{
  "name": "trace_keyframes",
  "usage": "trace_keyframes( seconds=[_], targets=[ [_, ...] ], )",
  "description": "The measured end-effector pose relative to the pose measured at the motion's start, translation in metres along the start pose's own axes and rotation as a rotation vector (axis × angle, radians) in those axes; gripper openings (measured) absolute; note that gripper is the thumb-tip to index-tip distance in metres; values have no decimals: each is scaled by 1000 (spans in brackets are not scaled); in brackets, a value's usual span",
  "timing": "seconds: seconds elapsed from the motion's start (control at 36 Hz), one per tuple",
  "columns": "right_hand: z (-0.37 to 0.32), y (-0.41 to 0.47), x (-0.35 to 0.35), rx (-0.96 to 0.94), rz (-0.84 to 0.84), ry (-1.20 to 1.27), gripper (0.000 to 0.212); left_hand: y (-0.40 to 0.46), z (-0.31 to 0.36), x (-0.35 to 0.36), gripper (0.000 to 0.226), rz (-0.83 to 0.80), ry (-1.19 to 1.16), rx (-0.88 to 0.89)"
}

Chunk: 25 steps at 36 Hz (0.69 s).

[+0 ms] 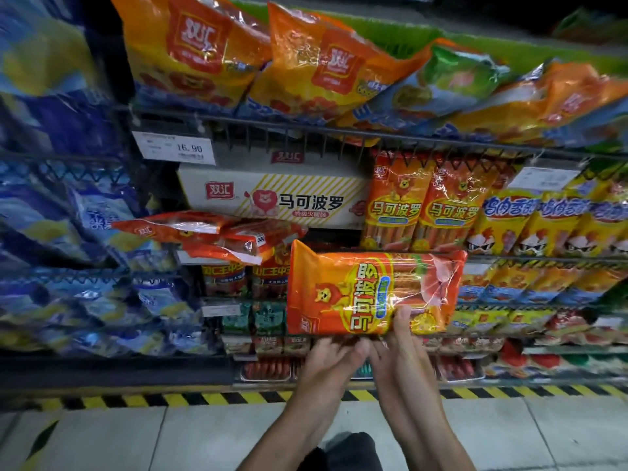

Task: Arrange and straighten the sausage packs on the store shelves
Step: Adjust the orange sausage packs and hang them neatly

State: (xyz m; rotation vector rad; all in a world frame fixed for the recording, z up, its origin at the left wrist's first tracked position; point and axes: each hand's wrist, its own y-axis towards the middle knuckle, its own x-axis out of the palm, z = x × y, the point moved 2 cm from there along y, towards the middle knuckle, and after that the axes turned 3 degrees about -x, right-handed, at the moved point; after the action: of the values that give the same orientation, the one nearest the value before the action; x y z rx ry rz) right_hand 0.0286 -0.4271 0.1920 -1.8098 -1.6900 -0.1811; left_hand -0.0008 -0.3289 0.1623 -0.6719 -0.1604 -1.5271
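Note:
An orange sausage pack (343, 287) with a lion picture lies sideways in front of the shelves, held at its lower edge. My right hand (397, 345) grips it with the thumb across the front. My left hand (334, 356) holds the same bottom edge from below, fingers behind the pack. Two matching orange packs (421, 205) stand upright on the middle shelf just above it. Two more orange packs (217, 237) lie flat and crooked on the shelf to the left.
A white carton (272, 198) sits at the back of the middle shelf. Large orange bags (210, 52) fill the top wire shelf (272, 125). Yellow packs (543, 226) stand at right, blue bags (51, 198) at left. A striped floor line (170, 399) runs below.

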Motion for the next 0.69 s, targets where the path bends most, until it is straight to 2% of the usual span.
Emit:
trace_keyframes(
  seconds=[0.11,0.14,0.19,0.22,0.33,0.47,0.56,0.64,0.69],
  targets=[
    [1,-8,0,19,-62,-11,54,2,8,4,90,30,-164,33],
    [0,-9,-1,20,-70,-37,54,2,9,5,80,52,-190,39],
    [-1,-10,-4,11,-86,-108,53,3,11,4,43,117,-196,62],
    [-2,-9,-6,-2,-90,-150,52,3,14,4,36,142,-193,65],
    [-11,-4,-13,-46,-108,-336,45,14,22,4,48,187,-156,109],
    [-27,1,-35,-85,-90,-503,38,30,38,0,31,222,-109,243],
    [-37,5,-49,-248,23,-536,33,36,44,-5,48,263,-97,288],
    [-45,14,-55,-421,91,-536,31,42,50,-10,40,256,-66,328],
    [-50,19,-51,-521,37,-579,41,43,53,-14,37,264,-33,332]
  ],
)
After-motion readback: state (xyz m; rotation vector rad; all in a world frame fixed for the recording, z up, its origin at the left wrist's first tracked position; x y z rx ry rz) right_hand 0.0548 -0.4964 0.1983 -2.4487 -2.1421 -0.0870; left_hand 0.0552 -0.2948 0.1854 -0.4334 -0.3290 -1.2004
